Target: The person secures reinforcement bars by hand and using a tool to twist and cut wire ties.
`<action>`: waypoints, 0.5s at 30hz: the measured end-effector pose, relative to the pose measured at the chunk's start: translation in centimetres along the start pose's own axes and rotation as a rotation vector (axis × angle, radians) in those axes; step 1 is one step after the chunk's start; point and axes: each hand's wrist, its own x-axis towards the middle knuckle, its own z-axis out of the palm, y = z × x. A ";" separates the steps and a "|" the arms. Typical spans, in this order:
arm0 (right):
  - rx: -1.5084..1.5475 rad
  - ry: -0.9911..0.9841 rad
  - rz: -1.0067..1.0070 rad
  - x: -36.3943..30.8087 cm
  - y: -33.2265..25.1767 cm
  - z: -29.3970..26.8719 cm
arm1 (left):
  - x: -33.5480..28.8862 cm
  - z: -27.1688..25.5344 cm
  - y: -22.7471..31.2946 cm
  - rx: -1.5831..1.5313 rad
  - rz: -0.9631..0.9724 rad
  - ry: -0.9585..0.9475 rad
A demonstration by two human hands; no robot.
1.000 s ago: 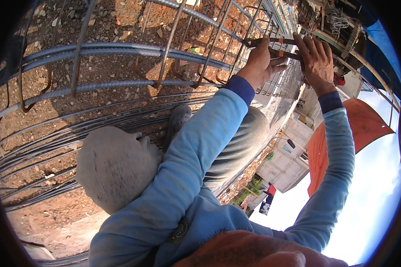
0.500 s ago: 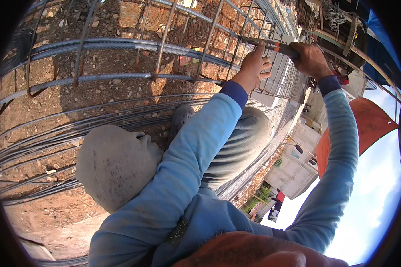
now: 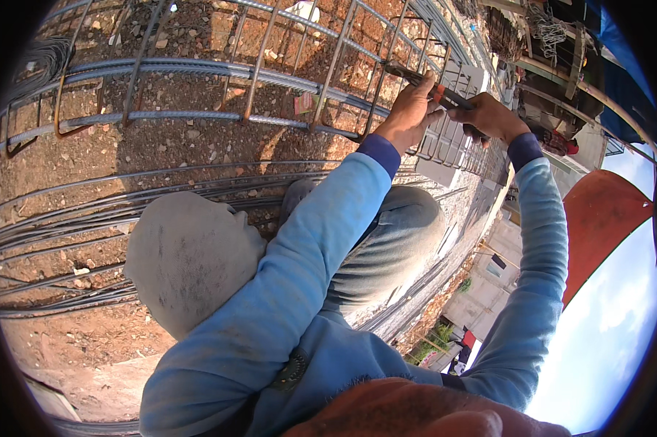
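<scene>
My right hand is closed round the dark handle of a pair of pincers, long and dark with an orange-red band. The tool slants up and left, its metal head against a thin upright bar of the rebar cage. Closer to the head, my left hand has its thumb over the tool and its fingers curled beneath. Whether it also pinches a wire is too small to tell. Ribbed long bars and bent square stirrups make up the cage.
Loose steel rods lie along the stony soil at left, below the cage. A coil of wire sits at far left. Pale blocks stand beyond my hands. An orange-red sheet hangs at right, near wooden poles.
My right hand has come down and left, tilting the pincers more steeply. The left thumb now lies across the tool. The tool's head has shifted slightly left along the cage.
</scene>
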 end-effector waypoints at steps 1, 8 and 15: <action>0.127 -0.174 0.071 -0.3 0.1 -0.6 | -0.1 0.4 -0.1 -0.002 -0.013 0.000; -0.554 0.547 -0.182 -2.2 1.0 4.4 | 0.3 2.9 -0.2 0.103 0.043 0.341; -0.439 0.482 -0.287 -2.6 1.2 5.9 | 1.6 2.4 -1.0 -0.189 -0.015 0.332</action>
